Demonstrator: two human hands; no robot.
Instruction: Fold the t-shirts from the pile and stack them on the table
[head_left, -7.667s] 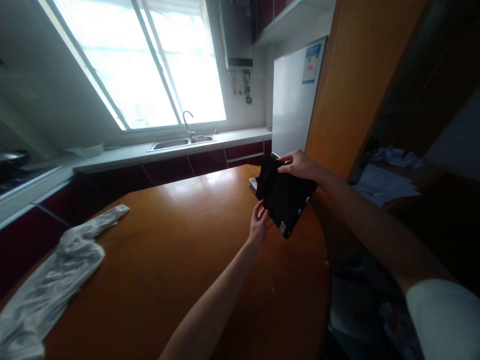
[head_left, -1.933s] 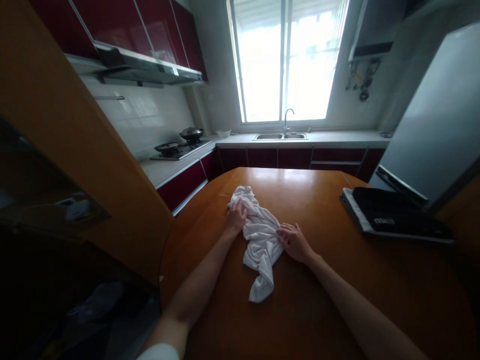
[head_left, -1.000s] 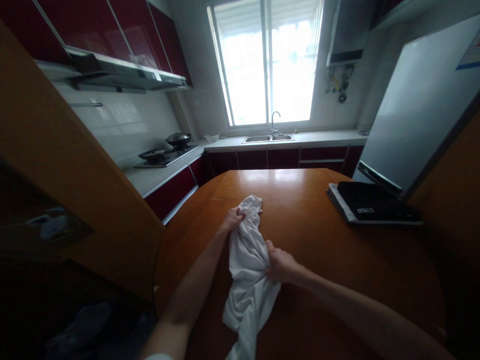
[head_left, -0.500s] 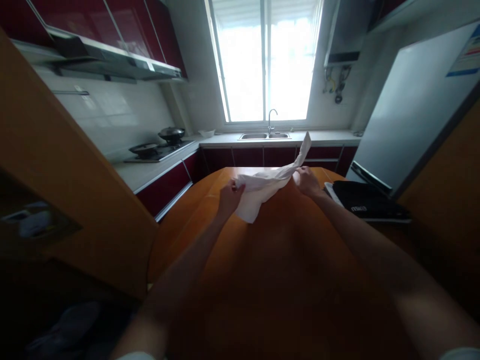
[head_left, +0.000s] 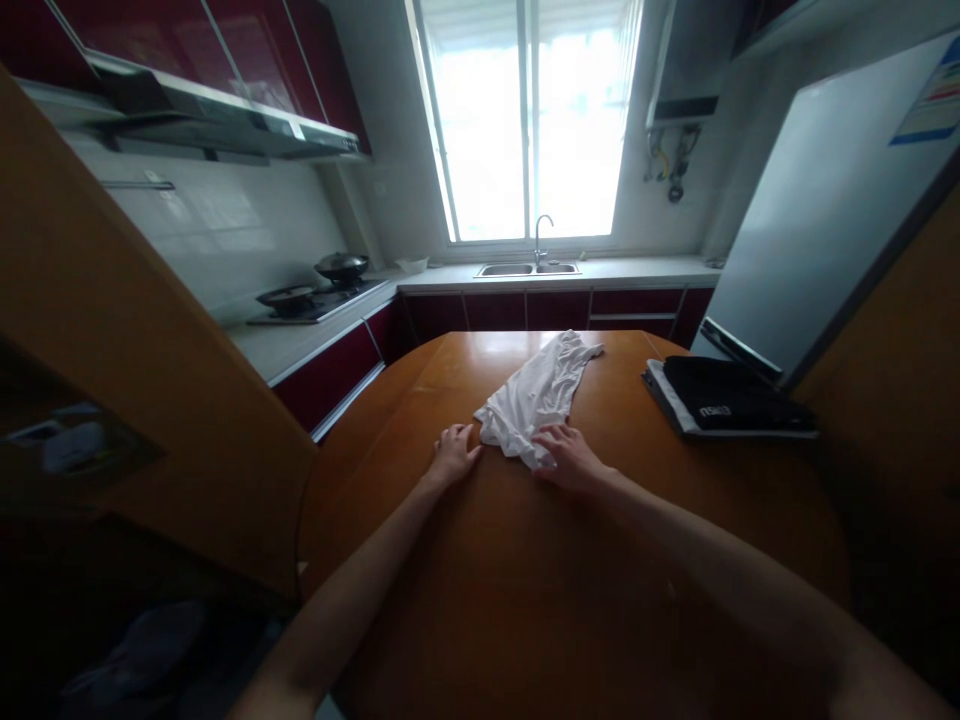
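Note:
A white cloth garment (head_left: 536,395), likely a T-shirt, lies crumpled in a long strip on the wooden table (head_left: 420,530). It slants from the far edge toward me, with loose wrinkles along its length. Just left of its near end, my left hand (head_left: 454,455) rests on the tabletop, fingers spread and holding nothing. My right hand (head_left: 570,457) lies over the near right corner of the garment. Its fingers are apart and slightly bent, touching the fabric without a visible grip.
Folded black clothing (head_left: 731,393) with white lettering sits on a paler folded piece at the table's right side. Beyond the table are a sink (head_left: 510,270), a stove (head_left: 319,303) with pans, and a fridge (head_left: 795,210). A wooden panel (head_left: 150,350) stands at left.
The white garment was held up between both hands; now it lies on the table. Both hands have let go of it and come down nearer to me.

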